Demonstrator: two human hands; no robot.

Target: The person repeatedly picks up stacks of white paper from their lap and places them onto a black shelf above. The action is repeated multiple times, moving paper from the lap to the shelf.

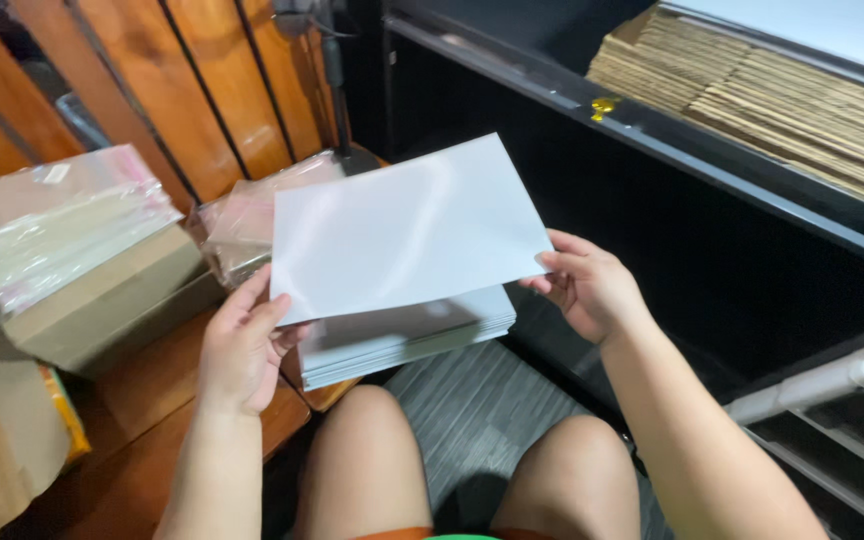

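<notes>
I see both hands up over the lap, each pinching one glossy white sheet [407, 225] by an edge. My left hand [242, 345] grips the sheet's lower left corner, thumb on top and fingers curled beneath. My right hand [587, 285] grasps the sheet's right edge, thumb on the upper face, the other fingers tucked behind. The sheet is held tilted and well lit, with a soft sheen across it.

Directly under the sheet lies a stack of white sheets [407, 340] of the same shape, its near edge overhanging the rim of the wooden table [152, 420]. Whether the lifted sheet touches the stack I cannot tell.

Left of the sheet: a pile of clear plastic sleeves [52, 225] with pinkish edges, lying on a flat brown cardboard box [102, 300]. A small pale rectangular label sits on the top sleeve; its print is unreadable from here. Just behind the sheet's left edge is a second, smaller bundle of clear sleeves [247, 215].

Upper right of the sheet: a dark metal shelf [652, 140] carrying flattened brown cardboard [772, 90] stacked in layers, with a small yellow tag [603, 105] on the shelf rail. Far left of the sheet, at the table edge, a yellow-orange packet [67, 410] shows partly behind brown paper.
</notes>
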